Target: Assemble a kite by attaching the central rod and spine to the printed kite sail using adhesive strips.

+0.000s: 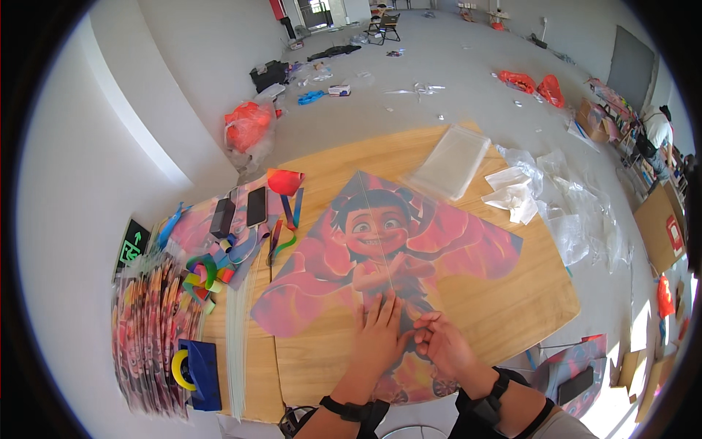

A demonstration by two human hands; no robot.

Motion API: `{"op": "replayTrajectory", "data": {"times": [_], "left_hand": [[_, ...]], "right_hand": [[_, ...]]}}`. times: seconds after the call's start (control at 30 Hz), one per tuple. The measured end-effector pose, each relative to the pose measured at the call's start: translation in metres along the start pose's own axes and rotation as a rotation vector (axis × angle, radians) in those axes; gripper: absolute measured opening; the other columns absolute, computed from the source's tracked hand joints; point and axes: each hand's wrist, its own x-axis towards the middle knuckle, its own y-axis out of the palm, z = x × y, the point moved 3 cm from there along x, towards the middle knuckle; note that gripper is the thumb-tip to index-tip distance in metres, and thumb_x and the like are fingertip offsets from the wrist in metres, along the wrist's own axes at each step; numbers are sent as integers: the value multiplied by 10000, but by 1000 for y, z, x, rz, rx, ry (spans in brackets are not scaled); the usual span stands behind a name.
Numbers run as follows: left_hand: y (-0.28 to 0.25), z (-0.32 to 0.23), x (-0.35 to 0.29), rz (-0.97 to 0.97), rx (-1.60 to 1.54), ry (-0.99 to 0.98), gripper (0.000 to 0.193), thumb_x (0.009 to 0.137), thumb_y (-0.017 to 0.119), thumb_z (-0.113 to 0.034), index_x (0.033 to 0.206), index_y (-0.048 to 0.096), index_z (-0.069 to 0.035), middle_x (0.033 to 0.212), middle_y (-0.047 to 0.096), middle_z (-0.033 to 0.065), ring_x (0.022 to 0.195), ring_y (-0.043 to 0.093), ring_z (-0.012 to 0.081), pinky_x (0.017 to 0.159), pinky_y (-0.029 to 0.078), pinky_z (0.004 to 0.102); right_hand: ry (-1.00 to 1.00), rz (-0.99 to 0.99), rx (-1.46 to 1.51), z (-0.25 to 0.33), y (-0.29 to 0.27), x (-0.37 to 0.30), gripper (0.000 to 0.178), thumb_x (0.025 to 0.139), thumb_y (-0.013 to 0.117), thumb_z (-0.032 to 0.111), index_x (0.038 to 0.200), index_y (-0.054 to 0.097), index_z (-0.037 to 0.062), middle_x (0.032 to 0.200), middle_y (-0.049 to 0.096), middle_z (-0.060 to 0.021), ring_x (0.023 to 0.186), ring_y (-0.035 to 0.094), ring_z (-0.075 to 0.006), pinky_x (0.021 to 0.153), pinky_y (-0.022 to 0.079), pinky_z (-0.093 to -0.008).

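Observation:
A kite printed with a grinning cartoon character on red and purple wings lies spread on the wooden table. A thin line, perhaps a rod, runs down its middle from the top point. My left hand rests flat on the lower middle of the kite, fingers stretched out. Just beside it, my right hand has its fingers curled together over the kite's lower part. Whatever those fingers may hold is too small or hidden to make out. Both forearms cover part of the kite's bottom end.
Clear plastic sleeves lie at the table's far edge, with crumpled plastic to the right. Leftward are thin white rods, a blue tape dispenser, coloured ribbons, a phone and packed kites. A person stands far right.

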Motion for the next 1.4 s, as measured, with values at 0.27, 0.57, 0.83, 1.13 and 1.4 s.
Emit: {"op": "replayTrajectory", "data": {"times": [0.27, 0.57, 0.83, 1.13, 1.4], "left_hand": [[10, -4, -15, -21, 35, -13, 709, 876, 656, -423, 1453, 465, -58, 1517, 439, 76, 1408, 401, 301, 1121, 272, 635], [20, -6, -17, -99, 28, -31, 710, 885, 619, -468, 1426, 477, -31, 1509, 445, 120, 1424, 384, 307, 1112, 222, 680], [22, -7, -23, -101, -77, -62, 827, 895, 574, -560, 1476, 394, 0, 1535, 400, 175, 1460, 320, 348, 1128, 156, 699], [14, -9, -19, 104, -39, -70, 849, 883, 576, -570, 1484, 393, 0, 1605, 299, 141, 1495, 241, 340, 1120, 132, 709], [17, -7, -21, -11, -123, -57, 861, 894, 535, -612, 1463, 422, 23, 1591, 317, 186, 1468, 303, 363, 1114, 145, 711]], "right_hand": [[-370, 4, -1025, 15, 35, -7, 304, 1009, 475, 146, 1273, 569, 29, 1259, 599, -131, 1096, 587, -232, 939, 479, -372], [-551, 88, -2124, 11, 49, 60, 461, 999, 441, 268, 1357, 561, 5, 1438, 524, -180, 1371, 445, -347, 1141, 324, -479], [-595, 41, -2411, 4, 59, 84, 522, 989, 469, 347, 1390, 538, 22, 1465, 510, -145, 1386, 430, -335, 1151, 310, -499], [-590, 20, -2453, 9, 45, 150, 598, 998, 458, 355, 1471, 403, -7, 1545, 384, -200, 1436, 348, -375, 1160, 265, -561], [-616, -15, -2459, 18, 43, 193, 683, 976, 471, 399, 1500, 350, -21, 1575, 330, -195, 1461, 301, -386, 1173, 239, -571]]}}
